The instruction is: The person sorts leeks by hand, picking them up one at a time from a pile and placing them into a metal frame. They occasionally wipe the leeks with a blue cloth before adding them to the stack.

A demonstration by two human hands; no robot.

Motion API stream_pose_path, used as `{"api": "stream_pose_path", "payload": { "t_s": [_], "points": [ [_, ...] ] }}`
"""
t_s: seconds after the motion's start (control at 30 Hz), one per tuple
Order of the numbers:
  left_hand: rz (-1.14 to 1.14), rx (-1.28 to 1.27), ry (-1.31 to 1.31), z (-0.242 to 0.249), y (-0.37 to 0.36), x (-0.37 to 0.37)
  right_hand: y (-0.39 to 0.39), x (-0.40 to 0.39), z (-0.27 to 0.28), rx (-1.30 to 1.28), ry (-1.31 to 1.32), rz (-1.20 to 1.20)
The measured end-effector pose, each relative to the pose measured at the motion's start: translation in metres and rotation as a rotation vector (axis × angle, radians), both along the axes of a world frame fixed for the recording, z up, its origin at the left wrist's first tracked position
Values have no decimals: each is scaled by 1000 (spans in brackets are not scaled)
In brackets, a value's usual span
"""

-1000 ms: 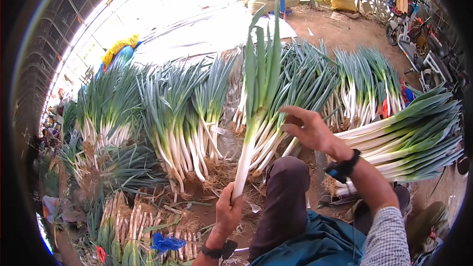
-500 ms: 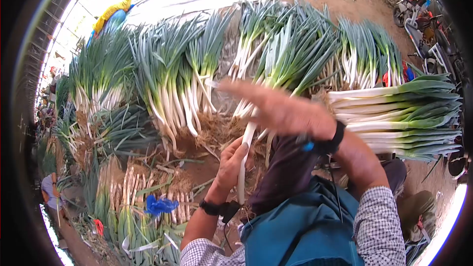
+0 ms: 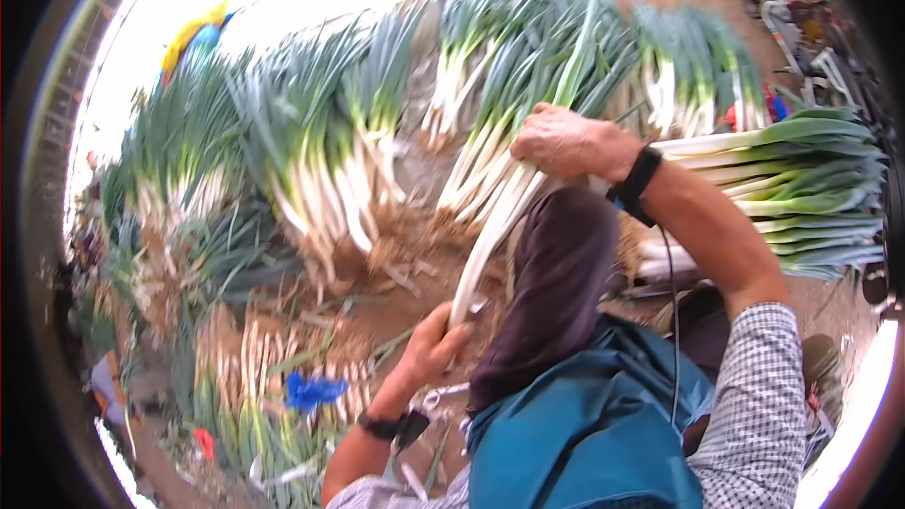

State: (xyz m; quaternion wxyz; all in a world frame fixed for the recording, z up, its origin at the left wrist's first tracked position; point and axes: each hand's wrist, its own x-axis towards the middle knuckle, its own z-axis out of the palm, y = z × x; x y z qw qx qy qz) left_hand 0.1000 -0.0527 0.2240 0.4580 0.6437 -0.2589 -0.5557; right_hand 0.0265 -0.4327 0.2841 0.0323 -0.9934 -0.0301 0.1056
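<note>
A long white leek [image 3: 493, 236] runs slanting between my two hands. My left hand [image 3: 436, 341] is closed round its lower white end, low beside my left knee. Higher up, my right hand [image 3: 572, 143] is closed round the leek where the white shaft meets the leaves; its fingertips are partly hidden. Behind it lies a loose heap of leeks [image 3: 471, 165], roots toward me and green tops pointing away. A small shiny bit shows by my left fingers, too blurred to name.
A stack of leeks [image 3: 811, 193] lies sideways at my right. More leeks [image 3: 316, 146] spread across the ground at the left. A blue crumpled piece of plastic [image 3: 314, 392] rests on trimmed leeks at lower left. My knee [image 3: 566, 254] in dark trousers stands between the hands.
My right hand has gone from a blurred sweep across the leeks to a closed grip on the leek's upper part. My left hand has moved slightly down, still holding the lower end.
</note>
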Motion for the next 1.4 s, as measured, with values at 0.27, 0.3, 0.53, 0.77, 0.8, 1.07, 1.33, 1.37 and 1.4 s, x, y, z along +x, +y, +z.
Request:
{"api": "stream_pose_path", "payload": {
  "t_s": [0.27,0.3,0.53,0.77,0.8,1.07,1.33,1.37,1.4],
  "points": [
    [38,-221,-640,-15,-60,18,-76,-120,59,-333,-307,-219],
    [33,-218,-661,-11,-80,16,-85,-144,81,-364,-420,-178],
    [-213,-642,-880,84,-254,-55,-112,-298,256,-699,-376,-622],
    [-582,-422,-807,-21,-351,-141,-138,-429,137,-623,-116,-813],
    [-590,-466,-904,-33,-346,-148,-122,-439,111,-413,-103,-806],
    [-728,-628,-902,-47,-337,-139,-118,-462,52,-243,-382,-743],
    [-387,-557,-868,-60,-349,-175,-107,-449,38,-213,-402,-748],
    [-365,-599,-916,-59,-351,-195,-108,-451,38,-238,-385,-749],
    [-341,-639,-959,-58,-350,-215,-110,-453,35,-261,-388,-734]
  ]
}}
